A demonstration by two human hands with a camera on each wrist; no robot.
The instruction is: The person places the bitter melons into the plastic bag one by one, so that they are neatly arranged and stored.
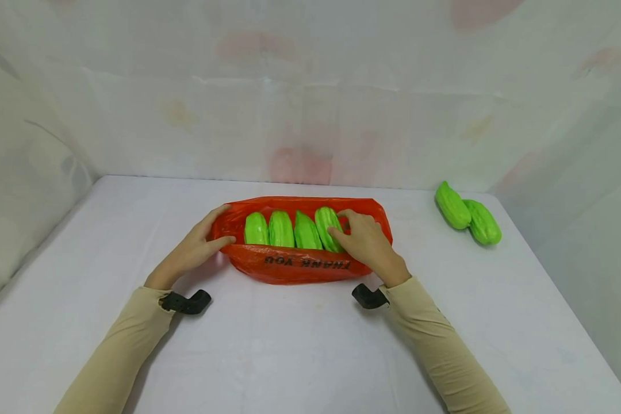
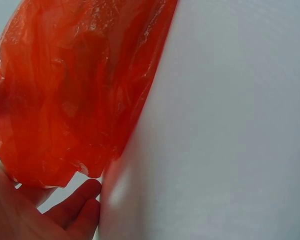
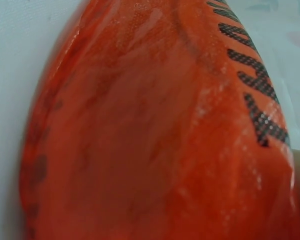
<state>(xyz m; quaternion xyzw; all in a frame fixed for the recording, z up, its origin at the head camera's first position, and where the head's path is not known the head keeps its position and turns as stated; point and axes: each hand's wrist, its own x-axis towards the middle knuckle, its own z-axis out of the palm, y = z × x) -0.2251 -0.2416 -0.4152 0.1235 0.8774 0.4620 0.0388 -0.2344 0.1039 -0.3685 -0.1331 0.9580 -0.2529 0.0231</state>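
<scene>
A red plastic bag [image 1: 290, 269] lies on its side, mouth spread wide, with "THANK YOU" printed in black along its near side. Several green ridged gourds stand in a row inside it. My left hand [image 1: 199, 238] holds the bag's left end, thumb at the near rim and fingers at the far one. In the left wrist view, the left fingers [image 2: 80, 202] curl beside the bag's end [image 2: 65, 110]. My right hand [image 1: 364, 238] grips the rightmost gourd [image 1: 327, 224] in the bag, thumb over its side. The bag [image 3: 130, 130] hides most of that hand in the right wrist view.
Two more green gourds, one on the left [image 1: 452, 207] and one on the right [image 1: 482, 223], lie touching at the table's back right. The white table [image 1: 300, 345] meets a pale patterned cloth wall [image 1: 310, 103] behind, with cloth sides at left and right.
</scene>
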